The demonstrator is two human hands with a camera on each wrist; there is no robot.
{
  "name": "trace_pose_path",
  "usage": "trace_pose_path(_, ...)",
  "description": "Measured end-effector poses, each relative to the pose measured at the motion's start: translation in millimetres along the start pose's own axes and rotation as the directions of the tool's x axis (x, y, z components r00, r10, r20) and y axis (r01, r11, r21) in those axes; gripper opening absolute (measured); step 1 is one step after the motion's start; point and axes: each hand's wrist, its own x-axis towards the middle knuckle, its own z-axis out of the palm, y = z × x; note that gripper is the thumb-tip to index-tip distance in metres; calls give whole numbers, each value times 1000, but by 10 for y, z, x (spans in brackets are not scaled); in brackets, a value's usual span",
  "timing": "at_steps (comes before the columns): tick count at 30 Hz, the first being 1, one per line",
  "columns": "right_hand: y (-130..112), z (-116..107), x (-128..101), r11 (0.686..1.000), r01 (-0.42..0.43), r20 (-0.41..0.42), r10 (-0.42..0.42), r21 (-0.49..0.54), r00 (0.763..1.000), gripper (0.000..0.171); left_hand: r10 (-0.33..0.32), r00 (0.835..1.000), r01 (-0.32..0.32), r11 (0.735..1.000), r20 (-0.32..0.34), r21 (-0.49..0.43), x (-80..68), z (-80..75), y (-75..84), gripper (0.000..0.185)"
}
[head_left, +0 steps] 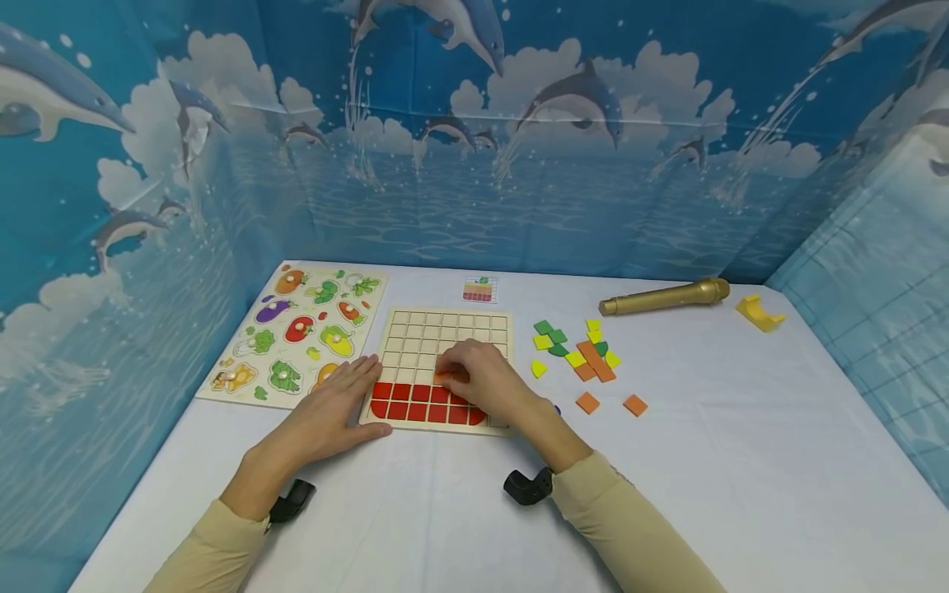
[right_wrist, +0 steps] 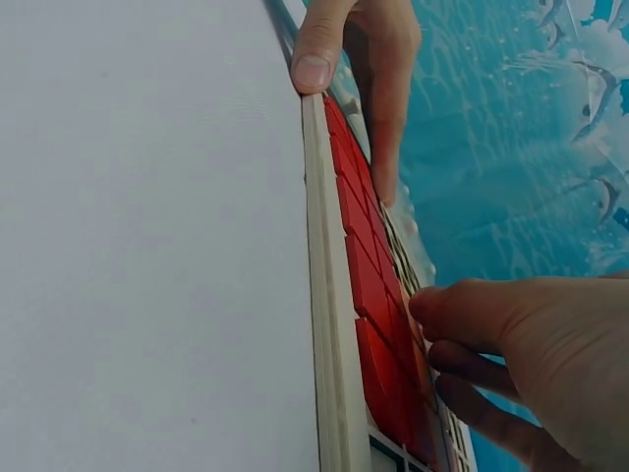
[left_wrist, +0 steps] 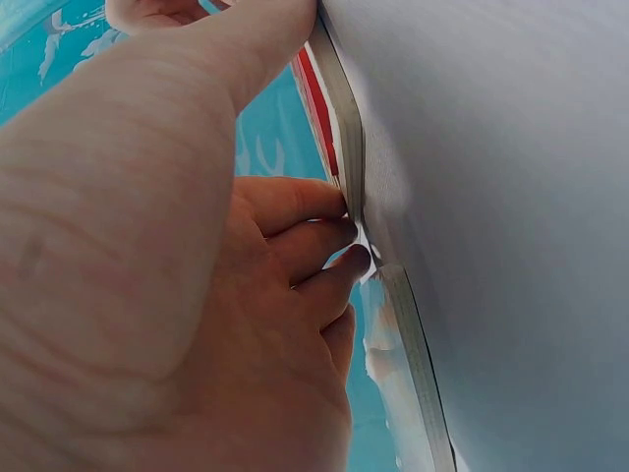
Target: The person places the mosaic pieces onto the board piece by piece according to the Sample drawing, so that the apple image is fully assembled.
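Observation:
A light wooden grid board point(head_left: 415, 329) lies on the white table. Red tiles point(head_left: 418, 403) fill most of its two nearest rows, the outer corners rounded. My left hand point(head_left: 329, 416) rests along the board's left side, fingers extended and thumb at the front edge. Above the red rows, my right hand point(head_left: 485, 379) pinches an orange tile point(head_left: 439, 380) at the board; the hand covers part of the tile and the squares to its right. In the right wrist view, the right fingertips point(right_wrist: 425, 305) are close to the board's surface, beside the red tiles.
Loose green, yellow and orange pieces point(head_left: 593, 361) lie right of the board. A vegetable puzzle board point(head_left: 296, 329) is at the left. Behind the grid sits a small picture card point(head_left: 480, 289). A gold microphone point(head_left: 663, 296) and a yellow holder point(head_left: 759, 313) lie at the back right.

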Motion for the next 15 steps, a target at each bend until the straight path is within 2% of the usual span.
trace_pose_path(6,28,-99,-99,1000,-22,-8,22,7,1000,17,-7,1000,7,1000,5,-10,0,10,4,97)
trace_pose_path(15,202,-306,-332,997,-72,-45,73,19,996,15,-8,1000,8,1000,2,-11,-8,11,5,96)
